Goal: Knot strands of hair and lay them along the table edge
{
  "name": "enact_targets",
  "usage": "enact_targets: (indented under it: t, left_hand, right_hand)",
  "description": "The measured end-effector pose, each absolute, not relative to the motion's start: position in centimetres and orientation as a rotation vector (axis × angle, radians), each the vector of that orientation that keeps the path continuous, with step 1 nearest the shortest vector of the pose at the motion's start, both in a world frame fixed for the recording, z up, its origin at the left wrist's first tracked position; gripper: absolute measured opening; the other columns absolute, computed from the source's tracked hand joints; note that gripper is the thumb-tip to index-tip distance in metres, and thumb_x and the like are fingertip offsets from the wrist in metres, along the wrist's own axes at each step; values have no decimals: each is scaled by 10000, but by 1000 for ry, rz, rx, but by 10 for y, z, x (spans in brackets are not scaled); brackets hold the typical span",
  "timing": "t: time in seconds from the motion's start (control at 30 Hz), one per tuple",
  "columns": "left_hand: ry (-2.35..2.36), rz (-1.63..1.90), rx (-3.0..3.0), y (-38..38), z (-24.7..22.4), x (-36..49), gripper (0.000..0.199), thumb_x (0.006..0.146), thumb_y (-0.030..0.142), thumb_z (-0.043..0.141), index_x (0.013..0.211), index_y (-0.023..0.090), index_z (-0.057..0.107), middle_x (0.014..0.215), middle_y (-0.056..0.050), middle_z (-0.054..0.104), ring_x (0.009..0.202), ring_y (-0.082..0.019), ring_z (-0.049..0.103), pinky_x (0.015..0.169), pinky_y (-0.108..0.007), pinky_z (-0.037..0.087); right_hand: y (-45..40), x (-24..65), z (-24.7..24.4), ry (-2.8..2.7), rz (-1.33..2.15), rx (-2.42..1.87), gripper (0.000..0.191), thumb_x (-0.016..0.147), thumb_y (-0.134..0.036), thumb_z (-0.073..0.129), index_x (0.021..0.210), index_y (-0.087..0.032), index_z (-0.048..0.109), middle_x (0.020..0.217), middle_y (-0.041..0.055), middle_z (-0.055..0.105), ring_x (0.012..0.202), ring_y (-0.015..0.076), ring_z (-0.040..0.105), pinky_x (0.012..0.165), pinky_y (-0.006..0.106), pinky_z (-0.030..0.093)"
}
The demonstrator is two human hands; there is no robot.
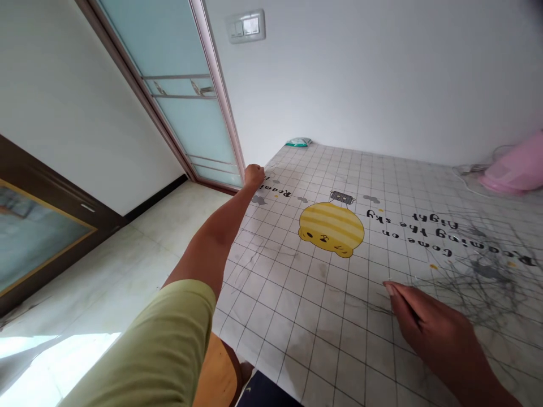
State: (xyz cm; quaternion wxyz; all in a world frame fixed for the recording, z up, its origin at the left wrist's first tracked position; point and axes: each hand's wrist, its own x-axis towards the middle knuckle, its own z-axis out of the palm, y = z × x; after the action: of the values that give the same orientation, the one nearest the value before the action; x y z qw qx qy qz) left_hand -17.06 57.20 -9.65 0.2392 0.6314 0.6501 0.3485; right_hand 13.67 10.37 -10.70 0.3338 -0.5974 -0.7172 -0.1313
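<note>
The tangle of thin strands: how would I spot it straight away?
Find the white checked table cover. Near its right side, beside the person's right hand, lies the tangle of thin strands. Unlike the neat printed words, it looks like a messy, dark scribble.

2 hands (254,176) (436,322), 1 tablecloth (292,285), 1 wall switch panel (246,26)

Soft, fairly even light covers the checked tablecloth (284,322). On the floor (178,217) to its left, 1 patch of sunlight (68,359) burns out to white. The wall (360,85) behind it shows pale, gentle shading. Thin strands (503,288) on its right side look smeared, and the sleeve (156,345) to its left appears stretched by wide-angle distortion.
</note>
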Motion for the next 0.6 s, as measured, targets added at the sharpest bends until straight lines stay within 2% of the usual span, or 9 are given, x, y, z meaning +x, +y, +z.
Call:
enact_targets:
  t: [0.1, 0.2, 0.37, 0.43, 0.5, 0.6]
  left_hand:
    - [1745, 1017, 1741, 542, -87, -163, 124, 1008, 149, 618, 975, 131, 736, 971, -147, 742, 972, -263, 644, 877, -365, 509]
    - [1623, 1002, 1784, 496, -81, -142, 151, 994, 174, 655, 1100, 146, 759, 1012, -131, 772, 966, -254, 679, 864, -357, 544]
    - [1221, 837, 1850, 388, -82, -89, 157, 956, 247, 691, 1030, 163, 801, 982, -103, 785, 768, -186, 687, 739, -318, 566]
    - [1089, 760, 1828, 347, -83, -70, 150, 934, 269, 718, 1012, 173, 803, 947, -97, 784, 709, -179, 678, 675, -308, 558]
    - [1002, 708, 1822, 314, -85, -52, 135, 922, 281, 726, 974, 180, 801, 912, -94, 780, 739, -196, 698, 649, -299, 554]
    - [928, 659, 1808, 283, -91, -29, 128, 919, 294, 726, 902, 183, 787, 858, -90, 769, 776, -215, 715, 632, -293, 544]
  right_hand:
    - [104, 142, -109, -1808, -377, -1580, 204, 1060, -314, 618, 1034, -248, 810, 958, 50, 845, 750, 258, 812, 685, 362, 632]
    - [106, 146, -109, -1720, -434, -1602, 210, 1057, -304, 621, 969, -238, 800, 921, 55, 834, 705, 235, 780, 639, 342, 576]
    - [109, 150, -102, -1611, -425, -1711, 362, 1061, -329, 571, 739, -225, 700, 675, 31, 711, 538, 171, 591, 572, 326, 421]
    - [110, 156, -97, -1509, -397, -1769, 399, 1055, -341, 543, 690, -223, 651, 608, 23, 645, 539, 166, 547, 579, 317, 387]
    - [110, 168, -92, -1357, -400, -1811, 372, 1040, -345, 549, 711, -217, 668, 620, 27, 655, 568, 175, 566, 611, 315, 402]
    - [109, 192, -87, -1089, -352, -1805, 289, 1016, -329, 570, 847, -193, 760, 674, 40, 713, 605, 197, 628, 658, 328, 460]
